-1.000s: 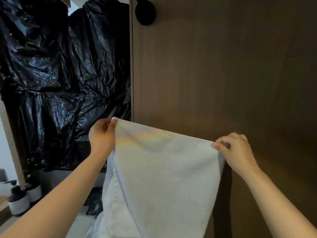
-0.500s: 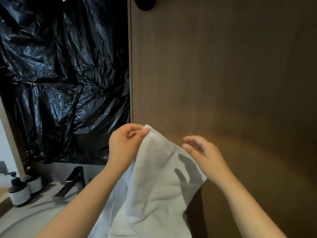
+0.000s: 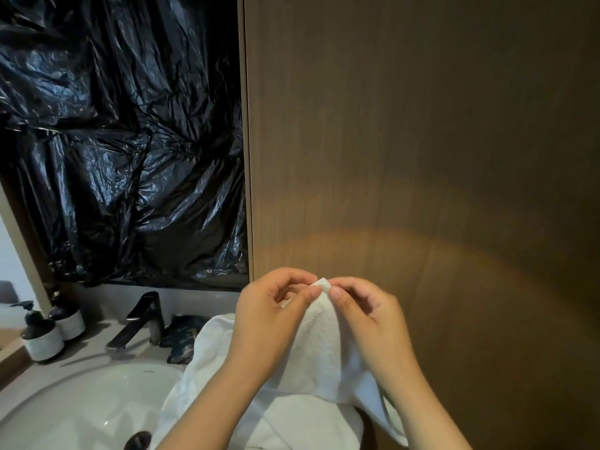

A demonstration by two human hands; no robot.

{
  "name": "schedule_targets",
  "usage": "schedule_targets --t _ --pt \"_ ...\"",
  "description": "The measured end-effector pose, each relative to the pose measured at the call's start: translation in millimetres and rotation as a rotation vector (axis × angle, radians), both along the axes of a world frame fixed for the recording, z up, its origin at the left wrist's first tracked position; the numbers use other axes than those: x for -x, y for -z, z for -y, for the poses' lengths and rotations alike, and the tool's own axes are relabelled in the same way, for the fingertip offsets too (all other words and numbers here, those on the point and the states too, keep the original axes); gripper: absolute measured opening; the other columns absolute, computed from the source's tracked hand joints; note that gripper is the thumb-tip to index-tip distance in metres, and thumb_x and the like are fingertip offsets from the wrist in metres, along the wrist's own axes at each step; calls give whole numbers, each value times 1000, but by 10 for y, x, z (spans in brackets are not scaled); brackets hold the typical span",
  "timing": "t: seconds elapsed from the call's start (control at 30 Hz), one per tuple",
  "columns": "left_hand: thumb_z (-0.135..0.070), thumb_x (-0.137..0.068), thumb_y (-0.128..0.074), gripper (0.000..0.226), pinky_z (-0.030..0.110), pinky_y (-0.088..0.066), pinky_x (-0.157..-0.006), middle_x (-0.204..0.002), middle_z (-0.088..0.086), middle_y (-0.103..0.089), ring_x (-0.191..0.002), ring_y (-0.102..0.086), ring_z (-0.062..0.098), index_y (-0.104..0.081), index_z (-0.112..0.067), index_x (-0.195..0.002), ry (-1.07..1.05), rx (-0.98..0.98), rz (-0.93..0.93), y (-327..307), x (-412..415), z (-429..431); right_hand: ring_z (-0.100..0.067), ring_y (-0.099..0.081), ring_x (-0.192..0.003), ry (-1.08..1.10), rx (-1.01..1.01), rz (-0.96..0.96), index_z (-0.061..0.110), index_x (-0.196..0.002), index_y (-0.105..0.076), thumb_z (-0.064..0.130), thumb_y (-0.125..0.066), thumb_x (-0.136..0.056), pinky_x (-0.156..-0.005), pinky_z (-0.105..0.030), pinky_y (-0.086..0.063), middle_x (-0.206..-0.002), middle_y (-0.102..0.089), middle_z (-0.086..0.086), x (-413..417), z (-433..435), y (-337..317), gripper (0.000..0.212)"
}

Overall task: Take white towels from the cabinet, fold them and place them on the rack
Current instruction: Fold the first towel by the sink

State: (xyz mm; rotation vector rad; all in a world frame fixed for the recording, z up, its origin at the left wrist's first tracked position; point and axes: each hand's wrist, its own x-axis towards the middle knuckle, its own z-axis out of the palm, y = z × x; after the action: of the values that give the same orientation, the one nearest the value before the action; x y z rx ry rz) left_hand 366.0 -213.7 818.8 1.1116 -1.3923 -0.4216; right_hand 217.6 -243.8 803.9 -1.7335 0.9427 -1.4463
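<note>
Pinching the top corner of a white towel (image 3: 324, 345) between thumbs and forefingers, the left hand (image 3: 269, 316) and right hand (image 3: 367, 316) were nearly touching in front of a brown wooden panel (image 3: 422, 157). The towel hung below them, draped beside a white sink basin (image 3: 81, 407). A dark faucet (image 3: 143, 319) stood to the left, under crumpled black plastic (image 3: 123, 141).

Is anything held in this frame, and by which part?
The white towel. The left hand and the right hand both pinch its topmost tip, side by side; the rest hangs below.
</note>
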Motion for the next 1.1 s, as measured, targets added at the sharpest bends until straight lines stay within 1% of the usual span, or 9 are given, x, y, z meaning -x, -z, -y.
schedule_targets --t 0.07,0.17,0.3,0.47,0.57,0.73,0.8,0.93,1.1 --pt "-11 -80 -75 17 11 -48 -68 -77 -15 -71 -71 -65 0 -72 -27 -83 14 -19 28 61 21 -41 -3 -68 -83 34 -33 37 24 -89 -74 16 -64 -91 -69 -10 -48 -87 -74 11 -2 -39 91 13" --pt "-13 -80 -77 21 8 -46 -71 -85 -18 -69 -79 -65 0 -67 -29 -89 7 -30 112 142 -13 -126 -4 -67 -83 92 -64 88 23 -88 -73 16 -62 -92 -71 -14 -50 -86 -73 11 13 -85 187 14" --pt "-28 -79 -75 12 6 -39 -67 -83 -21 -66 -80 -61 1 -64 -32 -80 -84 -13 251 242 -107 -290 -4 -67 -83 110 -70 130 23 -90 -73 17 -62 -92 -71 -15 -51 -87 -73 10 32 -139 226 13" --pt "-20 -78 -79 16 11 -38 -63 -75 -13 -65 -74 -59 8 -66 -28 -75 -117 -31 210 302 -127 -337 -7 -68 -88 46 -110 138 24 -94 -74 23 -64 -91 -73 -18 -52 -92 -74 8 7 -210 251 10" --pt "-19 -76 -80 17 13 -40 -63 -74 -13 -65 -73 -59 9 -66 -28 -75 -110 -40 189 303 -125 -346 -4 -67 -82 8 -112 135 23 -92 -75 21 -68 -87 -70 -15 -50 -88 -74 6 12 -230 230 8" --pt "-37 -75 -75 11 13 -41 -65 -79 -17 -66 -78 -59 4 -70 -28 -79 -57 -62 256 296 -157 -364 -12 -65 -83 50 -70 106 21 -90 -72 21 -66 -89 -72 -23 -51 -86 -72 4 38 -245 215 6" --pt "-36 -79 -77 10 15 -43 -69 -79 -18 -67 -80 -60 3 -73 -26 -78 -36 -76 314 309 -213 -362 -12 -65 -84 81 -55 110 21 -91 -72 23 -65 -89 -74 -25 -51 -87 -71 4 63 -231 186 7" --pt "-34 -84 -70 20 33 -50 -80 -82 -8 -70 -84 -64 9 -75 -17 -76 27 -109 364 349 -326 -351 -2 -65 -84 113 1 119 28 -87 -72 21 -66 -89 -71 -11 -48 -87 -72 10 117 -190 77 9" --pt "-44 -83 -62 31 32 -50 -79 -81 -10 -70 -84 -63 9 -75 -17 -77 39 -122 386 381 -416 -335 4 -63 -89 141 68 59 33 -89 -70 21 -64 -91 -71 -4 -44 -89 -70 19 158 -134 -45 13"
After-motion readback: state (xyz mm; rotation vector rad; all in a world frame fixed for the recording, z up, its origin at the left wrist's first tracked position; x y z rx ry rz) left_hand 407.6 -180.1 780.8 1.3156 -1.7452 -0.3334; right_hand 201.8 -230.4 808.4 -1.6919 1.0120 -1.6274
